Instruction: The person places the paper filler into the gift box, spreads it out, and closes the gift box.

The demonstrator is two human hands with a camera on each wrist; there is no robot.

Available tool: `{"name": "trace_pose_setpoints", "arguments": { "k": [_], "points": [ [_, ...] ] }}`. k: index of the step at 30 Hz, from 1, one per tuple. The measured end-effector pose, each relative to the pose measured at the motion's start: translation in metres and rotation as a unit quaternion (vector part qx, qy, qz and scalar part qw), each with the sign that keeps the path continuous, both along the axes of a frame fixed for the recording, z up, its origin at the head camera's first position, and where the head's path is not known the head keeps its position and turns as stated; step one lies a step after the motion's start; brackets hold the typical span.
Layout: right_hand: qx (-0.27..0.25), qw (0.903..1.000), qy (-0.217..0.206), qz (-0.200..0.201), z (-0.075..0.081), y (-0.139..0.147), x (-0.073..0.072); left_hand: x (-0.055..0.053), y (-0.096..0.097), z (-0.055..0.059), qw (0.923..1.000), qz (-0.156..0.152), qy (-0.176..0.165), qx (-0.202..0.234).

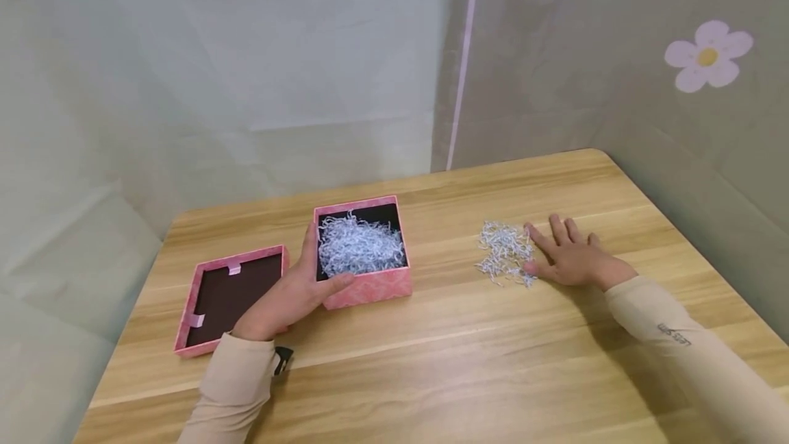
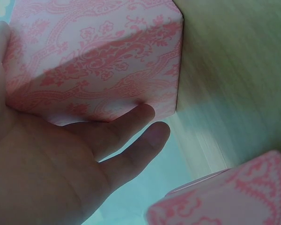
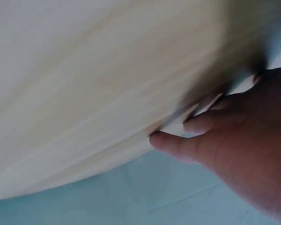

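A square pink patterned box (image 1: 370, 288) holds a heap of pale blue shredded paper (image 1: 360, 245) inside dark walls. My left hand (image 1: 296, 297) holds the box at its near left corner, with the thumb across the front rim and the fingers along the left wall. In the left wrist view, two fingertips (image 2: 144, 112) lie low beside the patterned side. My right hand (image 1: 570, 259) rests spread on the table, palm down. Its thumb and index finger touch the right edge of a loose, thin patch of the same shredded paper (image 1: 502, 249).
The box's pink lid (image 1: 231, 300) lies upturned left of the box, partly behind my left forearm, with two pale tabs on its inner edge. Pale cloth (image 1: 308, 74) hangs behind the wooden table (image 1: 444, 362). A flower-printed curtain (image 1: 709, 57) stands at the right.
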State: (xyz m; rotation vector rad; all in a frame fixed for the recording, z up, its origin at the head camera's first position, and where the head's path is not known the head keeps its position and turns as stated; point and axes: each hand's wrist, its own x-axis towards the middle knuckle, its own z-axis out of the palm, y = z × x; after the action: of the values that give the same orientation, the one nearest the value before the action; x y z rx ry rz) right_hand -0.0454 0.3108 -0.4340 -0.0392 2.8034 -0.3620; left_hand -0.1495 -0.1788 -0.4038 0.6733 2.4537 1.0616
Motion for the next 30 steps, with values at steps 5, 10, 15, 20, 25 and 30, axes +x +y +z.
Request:
{"name": "trace_pose_setpoints", "arguments": {
  "k": [5,10,15,20,25,30],
  "points": [
    [-0.005,0.9995,0.019,0.026,0.002,-0.021,-0.002,-0.001,0.000,-0.002,1.0000,-0.001,0.005,0.003],
    [-0.090,0.9957,0.022,-0.005,0.008,-0.013,0.002,-0.001,0.000,-0.002,1.0000,0.001,0.002,0.000],
    [-0.192,0.9769,0.058,-0.073,0.019,0.000,0.021,0.000,-0.001,-0.001,1.0000,-0.001,0.002,-0.001],
    [-0.305,0.9394,0.065,-0.142,0.019,0.003,0.045,-0.001,-0.001,0.000,1.0000,0.000,0.005,-0.003],
    [-0.375,0.9039,0.074,-0.192,0.007,-0.003,0.058,-0.002,-0.001,-0.001,1.0000,0.002,0.006,-0.006],
    [-0.323,0.9185,0.113,-0.198,-0.002,-0.023,0.051,-0.004,-0.001,-0.003,1.0000,-0.002,0.001,-0.001]
  ]
}}
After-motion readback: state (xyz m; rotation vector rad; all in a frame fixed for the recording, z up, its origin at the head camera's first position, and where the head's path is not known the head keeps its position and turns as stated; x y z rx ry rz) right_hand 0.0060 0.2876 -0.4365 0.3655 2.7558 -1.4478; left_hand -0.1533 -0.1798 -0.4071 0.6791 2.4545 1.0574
